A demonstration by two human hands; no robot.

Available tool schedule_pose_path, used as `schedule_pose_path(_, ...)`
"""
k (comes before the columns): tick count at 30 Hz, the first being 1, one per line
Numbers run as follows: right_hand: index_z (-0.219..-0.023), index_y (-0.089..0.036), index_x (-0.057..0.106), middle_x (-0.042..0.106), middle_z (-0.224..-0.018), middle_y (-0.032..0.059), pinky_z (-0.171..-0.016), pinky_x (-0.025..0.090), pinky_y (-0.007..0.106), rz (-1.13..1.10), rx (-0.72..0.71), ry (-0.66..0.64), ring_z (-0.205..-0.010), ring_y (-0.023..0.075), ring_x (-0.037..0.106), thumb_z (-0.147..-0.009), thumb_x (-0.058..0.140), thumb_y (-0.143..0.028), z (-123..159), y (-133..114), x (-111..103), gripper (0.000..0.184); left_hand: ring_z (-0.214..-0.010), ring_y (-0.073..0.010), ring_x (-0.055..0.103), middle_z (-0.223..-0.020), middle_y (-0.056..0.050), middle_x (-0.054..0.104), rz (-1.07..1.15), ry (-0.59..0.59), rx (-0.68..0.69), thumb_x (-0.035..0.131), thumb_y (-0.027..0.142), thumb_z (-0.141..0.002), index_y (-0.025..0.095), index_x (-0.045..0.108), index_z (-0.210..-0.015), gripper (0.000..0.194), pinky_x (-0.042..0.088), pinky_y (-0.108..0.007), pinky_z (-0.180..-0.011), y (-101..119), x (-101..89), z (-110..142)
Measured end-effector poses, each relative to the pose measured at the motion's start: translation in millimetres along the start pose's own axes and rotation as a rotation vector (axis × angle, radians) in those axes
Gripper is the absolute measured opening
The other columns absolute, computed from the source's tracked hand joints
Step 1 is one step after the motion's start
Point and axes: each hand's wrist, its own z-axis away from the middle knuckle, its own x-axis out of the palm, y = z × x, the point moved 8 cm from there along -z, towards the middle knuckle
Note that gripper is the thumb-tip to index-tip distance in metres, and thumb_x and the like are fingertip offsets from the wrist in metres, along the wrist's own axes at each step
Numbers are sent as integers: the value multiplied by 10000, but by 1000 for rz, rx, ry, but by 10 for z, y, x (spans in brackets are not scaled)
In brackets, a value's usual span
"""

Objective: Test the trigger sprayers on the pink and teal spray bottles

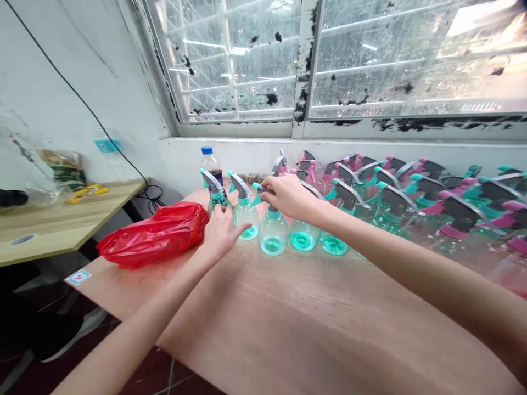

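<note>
My left hand (220,229) is at the leftmost clear green spray bottle (216,198), fingers curled against its body and thumb sticking out to the right. The hand hides most of that bottle's lower part. Beside it stands another spray bottle (246,211) with a teal collar and grey lever, upright on the table. My right hand (288,193) is closed over the grey and teal spray head of a third bottle (272,237), whose base rests on the table. Its fingertips are partly hidden. More green-bottomed bottles (303,237) stand just to the right.
Rows of teal and pink spray bottles (453,214) crowd the right side. A red plastic bag (156,233) lies at left on the wooden table (263,323). Behind stands a dark drink bottle with a blue cap (207,150). A second table (53,219) is farther left, below a hanging cable.
</note>
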Motion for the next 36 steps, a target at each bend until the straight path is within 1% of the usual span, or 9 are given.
schedule_pose_path(5,-957,-133,713,757,-806,106,-709,420,320,-64,-54,-11,-795,243,702,-916,567,-193,233,-154,-104,163,-1106,-411,586,-1215,-197,500,82,29,-20,641,528,-877,107,463,-1398,693,537,-450,-791,-13,-119,169)
schedule_pose_path(8,-955,-122,701,734,-725,81,-668,422,302,-103,-69,-26,-725,218,693,-920,567,-184,446,-206,-185,152,-1027,-320,643,-1186,-140,528,191,14,32,477,531,-968,154,513,-1353,540,541,-404,-798,42,-196,453)
schedule_pose_path(11,-946,-123,686,717,-709,68,-650,416,294,-128,-81,-42,-701,204,682,-923,572,-188,718,-245,-291,134,-1059,-239,641,-1173,-50,595,340,-105,208,423,541,-985,262,566,-1282,432,533,-337,-864,300,-146,853)
schedule_pose_path(15,-943,-136,675,718,-788,85,-612,397,295,-166,-49,-60,-726,217,672,-919,576,-186,1139,-229,-481,113,-1255,-317,517,-1357,-102,540,609,-325,358,656,555,-855,253,432,-1376,642,438,-465,-1013,788,81,1363)
schedule_pose_path(20,-1031,-174,668,717,-845,68,-627,448,304,-282,29,-53,-740,215,652,-924,583,-356,1736,106,-744,228,-1238,-329,528,-1341,-102,548,713,-344,446,731,472,-830,286,401,-1372,661,442,-499,-997,1343,243,1599)
schedule_pose_path(24,-1276,-235,572,672,-1208,97,-838,508,370,-442,44,-137,-1081,276,635,-810,672,-561,2319,549,-828,578,-1230,-327,531,-1342,-97,546,744,-418,537,738,438,-836,291,396,-1382,660,442,-502,-998,1797,265,1673)
schedule_pose_path(28,-1405,-249,442,567,-1374,134,-953,478,449,-577,136,-96,-1231,323,557,-662,818,-513,2806,970,-860,873,-1219,-346,537,-1332,-109,553,784,-488,602,760,436,-813,285,403,-1388,694,446,-523,-991,2277,310,1755)
schedule_pose_path(33,-1220,-204,535,651,-1074,76,-647,525,294,-777,250,41,-815,191,651,-765,754,-381,3065,1193,-832,534,-1239,-331,520,-1329,-106,553,846,-515,743,770,448,-807,276,442,-1367,671,440,-482,-1016,2899,387,1913)
schedule_pose_path(36,-1106,-225,577,629,-1002,43,-714,527,308,-825,294,209,-829,184,632,-834,669,-328,3152,1298,-856,304,-1247,-320,514,-1330,-107,547,859,-499,807,750,451,-831,277,405,-1406,693,441,-460,-1022,3122,413,1964)
